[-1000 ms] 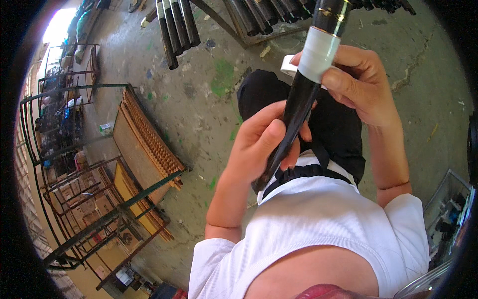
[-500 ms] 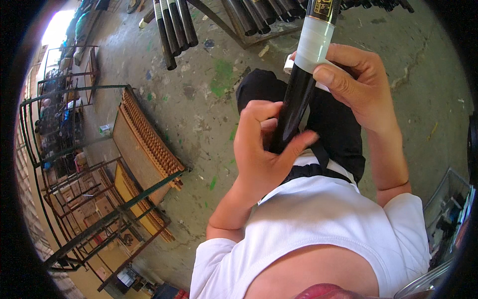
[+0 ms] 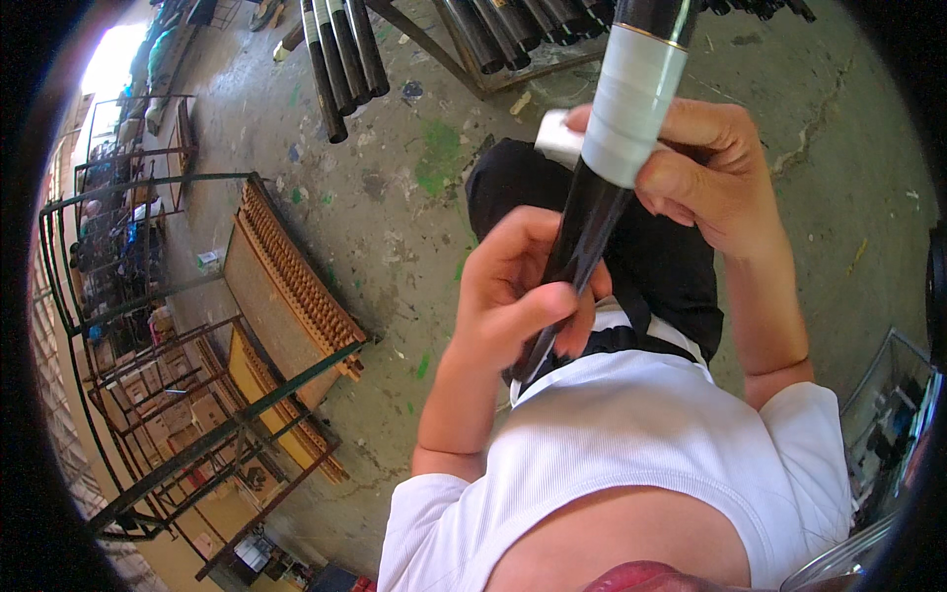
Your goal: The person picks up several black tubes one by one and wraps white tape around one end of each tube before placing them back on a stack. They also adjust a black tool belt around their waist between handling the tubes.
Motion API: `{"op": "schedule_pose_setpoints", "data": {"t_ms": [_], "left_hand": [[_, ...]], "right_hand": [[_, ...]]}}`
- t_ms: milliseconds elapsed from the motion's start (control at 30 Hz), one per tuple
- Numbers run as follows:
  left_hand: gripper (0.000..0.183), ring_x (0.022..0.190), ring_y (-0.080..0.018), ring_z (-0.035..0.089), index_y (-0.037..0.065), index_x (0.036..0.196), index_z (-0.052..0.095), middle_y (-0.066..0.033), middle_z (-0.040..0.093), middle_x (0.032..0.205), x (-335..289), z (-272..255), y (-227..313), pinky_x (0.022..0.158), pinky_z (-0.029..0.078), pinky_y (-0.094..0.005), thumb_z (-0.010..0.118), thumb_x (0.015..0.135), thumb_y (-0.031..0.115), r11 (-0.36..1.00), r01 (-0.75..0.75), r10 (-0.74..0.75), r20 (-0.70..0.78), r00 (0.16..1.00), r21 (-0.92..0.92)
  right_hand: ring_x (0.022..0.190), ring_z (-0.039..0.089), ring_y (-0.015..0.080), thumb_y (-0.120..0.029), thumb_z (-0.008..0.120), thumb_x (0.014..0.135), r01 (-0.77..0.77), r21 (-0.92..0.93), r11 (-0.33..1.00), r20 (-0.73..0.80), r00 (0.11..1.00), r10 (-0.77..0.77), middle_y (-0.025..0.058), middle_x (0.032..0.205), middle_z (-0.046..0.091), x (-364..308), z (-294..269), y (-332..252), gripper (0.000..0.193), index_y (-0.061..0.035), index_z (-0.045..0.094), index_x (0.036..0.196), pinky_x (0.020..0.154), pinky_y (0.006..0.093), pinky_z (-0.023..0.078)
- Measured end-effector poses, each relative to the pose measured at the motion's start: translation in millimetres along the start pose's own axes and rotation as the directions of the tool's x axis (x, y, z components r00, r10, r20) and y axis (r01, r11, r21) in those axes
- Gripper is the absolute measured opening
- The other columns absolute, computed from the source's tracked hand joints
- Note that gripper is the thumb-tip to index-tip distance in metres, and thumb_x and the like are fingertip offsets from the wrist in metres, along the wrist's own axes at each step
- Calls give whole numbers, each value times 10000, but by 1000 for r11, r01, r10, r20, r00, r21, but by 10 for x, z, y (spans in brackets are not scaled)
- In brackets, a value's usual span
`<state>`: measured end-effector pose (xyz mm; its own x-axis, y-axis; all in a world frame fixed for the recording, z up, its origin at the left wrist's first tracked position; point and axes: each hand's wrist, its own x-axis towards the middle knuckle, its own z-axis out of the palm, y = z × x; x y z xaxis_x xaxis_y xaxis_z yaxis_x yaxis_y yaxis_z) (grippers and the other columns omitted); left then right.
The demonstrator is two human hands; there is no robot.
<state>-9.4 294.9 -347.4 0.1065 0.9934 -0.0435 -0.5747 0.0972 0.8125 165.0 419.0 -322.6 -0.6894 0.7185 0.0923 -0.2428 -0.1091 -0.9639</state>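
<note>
A glossy black pole (image 3: 584, 232) slants up from my waist past the top edge of the view. White tape (image 3: 634, 99) wraps its upper part in overlapping turns, with a thin gold ring just above. My left hand (image 3: 513, 286) is closed around the bare black part below the tape, thumb across the front. At the tape's lower edge, my right hand (image 3: 705, 168) pinches with thumb and fingers, partly behind the pole. A blurred white piece (image 3: 560, 136), perhaps the tape roll, sticks out left of the pole by my right fingertips.
Several black poles with white bands (image 3: 340, 59) lie at the top, with more dark poles (image 3: 503, 35) on a metal frame beside them. To the left stand metal racks (image 3: 247, 405) and a board edged with rows of wooden pieces (image 3: 296, 276). A glass-like bin (image 3: 893, 424) is at right.
The white wrapping covers a longer stretch, reaching further down the pole. The pole has turned, its gold label out of sight, and its lower end now shows below my left hand.
</note>
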Motion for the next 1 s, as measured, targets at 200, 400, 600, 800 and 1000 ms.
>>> {"op": "schedule_pose_setpoints", "data": {"t_ms": [200, 400, 600, 800, 1000], "left_hand": [[511, 651, -95, 579, 3, 1175, 429, -91, 551, 1005, 8, 133, -101, 509, 439, -209, 753, 780, 33, 743, -249, 369, -70, 927, 621], [435, 485, -107, 527, -15, 1173, 451, -130, 589, 859, -42, -12, 23, 434, 410, -213, 693, 842, 130, 973, 129, -111, 101, 989, -192], [450, 603, -118, 562, -24, 1197, 457, -112, 532, 990, -2, 153, -47, 452, 421, -203, 679, 849, 155, 811, -147, 284, -161, 945, 567], [455, 576, -103, 536, -34, 1195, 477, -106, 562, 965, 4, -93, -44, 496, 430, -187, 581, 923, 316, 994, 78, -59, 223, 973, -76], [429, 610, -95, 541, -12, 1227, 459, -98, 543, 973, -23, 199, -86, 505, 429, -192, 610, 920, 247, 835, -145, 272, -168, 947, 531]], "right_hand": [[750, 559, 37, -147, 688, 858, 78, -204, 976, -157, 981, -111, 9, 858, 664, 10, 93, -28, 217, 12, 692, 1006, 641, 195, 451], [792, 572, 52, -133, 698, 847, 37, -80, 996, -23, 999, -39, 11, 867, 667, -40, 3, -49, 231, 14, 687, 1024, 700, 206, 458], [792, 586, 66, -130, 700, 845, 79, -219, 973, -159, 980, -115, 21, 858, 671, -37, 77, -20, 235, 20, 685, 1024, 711, 212, 466], [741, 552, 42, -143, 685, 860, -7, 30, 1000, -11, 1000, 8, 2, 804, 648, -38, -10, -23, 216, 26, 692, 995, 640, 199, 436], [693, 509, 13, -151, 680, 866, 125, -213, 969, -186, 968, -166, -31, 785, 634, -41, 111, 10, 200, 5, 705, 988, 571, 177, 386]]}}
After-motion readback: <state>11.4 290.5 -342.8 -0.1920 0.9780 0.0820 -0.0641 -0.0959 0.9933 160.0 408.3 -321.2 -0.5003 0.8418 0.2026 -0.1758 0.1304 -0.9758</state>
